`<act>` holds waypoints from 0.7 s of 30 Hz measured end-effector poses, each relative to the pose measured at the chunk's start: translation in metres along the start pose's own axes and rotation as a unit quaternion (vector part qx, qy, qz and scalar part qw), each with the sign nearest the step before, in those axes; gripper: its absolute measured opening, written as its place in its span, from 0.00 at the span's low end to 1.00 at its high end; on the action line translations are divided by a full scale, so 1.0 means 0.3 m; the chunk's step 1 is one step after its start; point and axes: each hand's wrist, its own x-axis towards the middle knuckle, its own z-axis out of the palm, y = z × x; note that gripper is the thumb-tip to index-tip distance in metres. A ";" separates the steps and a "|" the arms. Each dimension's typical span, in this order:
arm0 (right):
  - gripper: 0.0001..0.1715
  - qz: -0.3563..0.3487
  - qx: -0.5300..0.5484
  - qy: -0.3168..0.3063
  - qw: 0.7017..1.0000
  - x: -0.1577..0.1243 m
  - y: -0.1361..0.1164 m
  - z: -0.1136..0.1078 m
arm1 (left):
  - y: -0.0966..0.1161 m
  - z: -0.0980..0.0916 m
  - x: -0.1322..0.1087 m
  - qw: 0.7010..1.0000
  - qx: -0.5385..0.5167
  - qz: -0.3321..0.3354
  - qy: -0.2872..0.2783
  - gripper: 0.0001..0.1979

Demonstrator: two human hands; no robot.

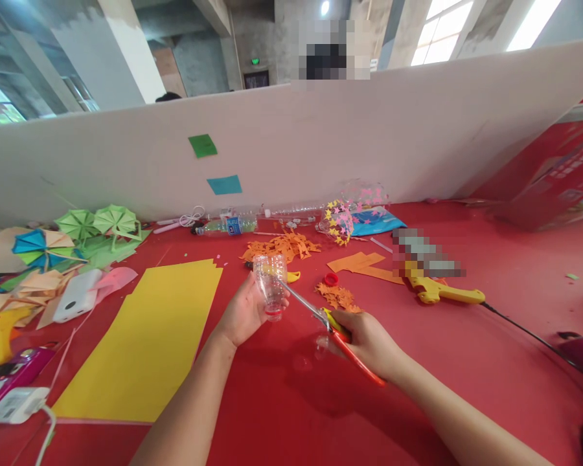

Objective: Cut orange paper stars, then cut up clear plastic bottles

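My left hand (245, 314) is closed around the neck end of a clear plastic bottle piece (270, 282), held upside down with its cut end up. My right hand (366, 342) grips scissors (320, 317) with orange and yellow handles. The blades point up-left and reach the side of the bottle piece. Both hands hover above the red table (466, 336). A red bottle cap (331, 279) lies just beyond the scissors, beside orange paper cut-outs (337, 296).
A large yellow paper sheet (150, 336) lies left of my hands. A yellow glue gun (442, 292) with a cord lies to the right. Folded paper fans (97, 223), water bottles (226, 226), orange scraps (282, 246) and a star-covered bottle (342, 217) sit near the white partition (320, 136).
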 end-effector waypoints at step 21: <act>0.03 -0.169 -0.158 0.158 0.960 -0.003 0.012 0.048 | -0.033 -0.026 0.012 0.992 0.042 0.120 0.028 0.25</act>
